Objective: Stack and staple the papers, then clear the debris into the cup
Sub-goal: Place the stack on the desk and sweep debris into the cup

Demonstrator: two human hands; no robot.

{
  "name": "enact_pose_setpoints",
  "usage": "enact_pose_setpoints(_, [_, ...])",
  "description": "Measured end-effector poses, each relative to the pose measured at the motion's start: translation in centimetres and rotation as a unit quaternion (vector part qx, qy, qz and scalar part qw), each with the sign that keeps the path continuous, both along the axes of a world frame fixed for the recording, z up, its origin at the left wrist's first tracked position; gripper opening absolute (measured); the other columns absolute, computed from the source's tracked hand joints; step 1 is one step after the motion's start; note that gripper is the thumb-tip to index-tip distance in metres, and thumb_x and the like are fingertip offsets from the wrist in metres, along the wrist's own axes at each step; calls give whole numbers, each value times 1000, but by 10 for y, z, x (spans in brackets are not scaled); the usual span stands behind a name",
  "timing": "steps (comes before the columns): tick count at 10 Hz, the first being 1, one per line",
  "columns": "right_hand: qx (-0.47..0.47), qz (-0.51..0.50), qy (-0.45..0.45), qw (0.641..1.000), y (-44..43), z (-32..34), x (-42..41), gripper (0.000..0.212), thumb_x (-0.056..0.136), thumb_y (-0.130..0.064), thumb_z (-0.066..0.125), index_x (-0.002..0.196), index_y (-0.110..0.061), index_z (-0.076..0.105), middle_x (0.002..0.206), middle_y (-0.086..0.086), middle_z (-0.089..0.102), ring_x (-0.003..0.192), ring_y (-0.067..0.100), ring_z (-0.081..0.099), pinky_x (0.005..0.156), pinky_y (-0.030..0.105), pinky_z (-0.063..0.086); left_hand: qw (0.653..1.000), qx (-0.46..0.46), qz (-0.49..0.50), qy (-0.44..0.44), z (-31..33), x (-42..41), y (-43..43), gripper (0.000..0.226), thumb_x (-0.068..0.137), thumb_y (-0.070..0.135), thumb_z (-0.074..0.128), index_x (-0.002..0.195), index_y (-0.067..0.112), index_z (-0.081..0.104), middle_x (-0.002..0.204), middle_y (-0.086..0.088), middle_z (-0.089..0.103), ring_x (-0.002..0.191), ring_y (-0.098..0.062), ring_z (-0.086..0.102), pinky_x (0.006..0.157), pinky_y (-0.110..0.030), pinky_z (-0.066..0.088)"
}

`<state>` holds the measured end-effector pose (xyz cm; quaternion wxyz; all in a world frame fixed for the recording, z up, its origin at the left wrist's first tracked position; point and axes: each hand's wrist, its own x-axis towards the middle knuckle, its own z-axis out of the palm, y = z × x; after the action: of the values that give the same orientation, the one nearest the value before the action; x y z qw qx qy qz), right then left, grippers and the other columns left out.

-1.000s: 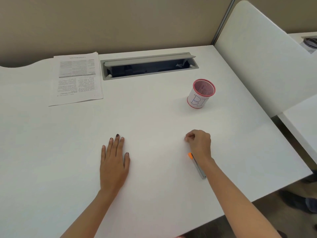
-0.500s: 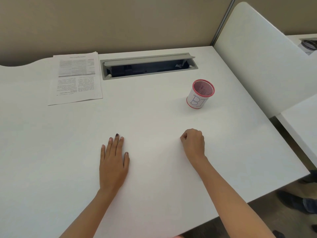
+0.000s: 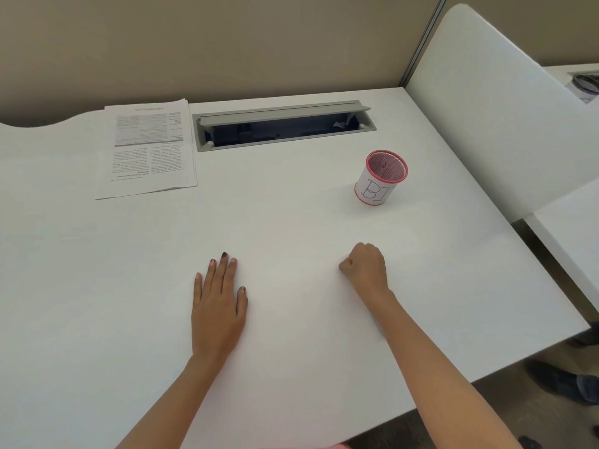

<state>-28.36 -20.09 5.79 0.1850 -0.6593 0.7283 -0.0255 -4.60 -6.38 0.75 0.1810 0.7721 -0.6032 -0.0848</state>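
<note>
A: Where's everything sitting rn?
B: Stack of printed white paper sheets (image 3: pixel 147 150) is lying flat at the far left of the white desk (image 3: pixel 97 286), just beside the grey open cable hatch (image 3: pixel 282 128). Pink-rimmed mesh cup (image 3: pixel 381 178) w/ a white paper label is standing upright, far right, well apart from both hands
A: And the hands?
B: Left hand (image 3: pixel 217 306) is resting flat, palm down, fingers straight, near centre. Right hand (image 3: pixel 364 270) is sitting curled in a tight fist on the desk, nearer the cup; can't tell if any debris is pinched inside, too small to see
A: What's risking going wrong from here?
B: If bits are in that fist, they're prob tiny & light, so loosening the fingers before reaching over the cup rim is risking dropping them on the white top, hard to spot. Swinging in too low is also risking knuckles knocking the cup over
</note>
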Motion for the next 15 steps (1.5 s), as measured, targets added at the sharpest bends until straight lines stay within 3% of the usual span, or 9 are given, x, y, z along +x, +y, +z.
enact_pose_setpoints(1, [-21,-108,-188,976,-7,5,-19,20,73,-3,59,63,-9,42,61,7,47,57,20,40,47,25,30,1000,0,1,0,0,0,0,59,94,34,24,150,14,32,159,-2,29,148,-20,23,122,-41,10])
enact_pose_setpoints(2, [-30,-218,-319,922,-14,16,-37,15,76,-7,63,69,-10,51,59,4,60,51,14,57,57,20,47,1000,-2,0,1,0,0,0,59,94,33,25,150,14,32,158,-3,29,148,-20,23,122,-41,10])
enact_pose_setpoints(3, [-42,-272,-416,867,-28,19,-52,15,77,-3,63,68,-8,53,67,10,63,57,16,61,68,30,55,1000,-1,1,0,0,0,0,59,94,34,24,150,14,31,159,-2,29,148,-20,23,122,-42,11])
enact_pose_setpoints(5, [-47,-256,-530,807,-44,37,-61,14,85,6,59,76,-5,56,73,14,60,61,20,60,58,21,56,1000,-2,1,0,-1,0,0,59,94,34,24,150,14,31,159,-2,29,148,-20,23,122,-40,9])
enact_pose_setpoints(8, [-260,-207,-348,877,-110,87,-55,17,75,7,60,81,-5,71,64,7,68,61,23,71,72,29,60,1000,-3,1,-3,-2,0,0,59,95,34,25,150,14,31,158,-2,29,147,-20,24,122,-38,8])
enact_pose_setpoints(10, [-314,-98,-194,924,-142,95,-51,27,79,9,50,88,0,73,83,17,73,79,28,70,79,33,58,1000,-3,0,0,-1,0,0,59,94,34,24,150,14,31,158,-2,29,147,-19,24,122,-38,7])
enact_pose_setpoints(11, [-318,-77,-140,934,-144,98,-50,22,79,8,55,86,0,73,83,15,73,80,25,68,74,19,46,1000,-3,-1,0,-1,0,0,59,95,34,24,150,15,32,158,-2,29,147,-19,24,122,-38,7])
enact_pose_setpoints(14, [-365,-19,-143,920,-131,93,-42,27,77,11,49,86,-1,71,83,13,72,78,26,67,74,30,53,1000,-7,-1,-2,-2,0,0,58,95,33,26,149,14,33,158,-3,31,147,-20,25,122,-36,6])
enact_pose_setpoints(15, [-379,-13,-156,912,-112,80,-29,20,81,4,51,87,-4,68,83,14,69,77,27,63,72,30,49,1000,-6,0,-2,-1,1,0,58,95,32,26,149,14,33,158,-2,31,147,-20,26,122,-37,8])
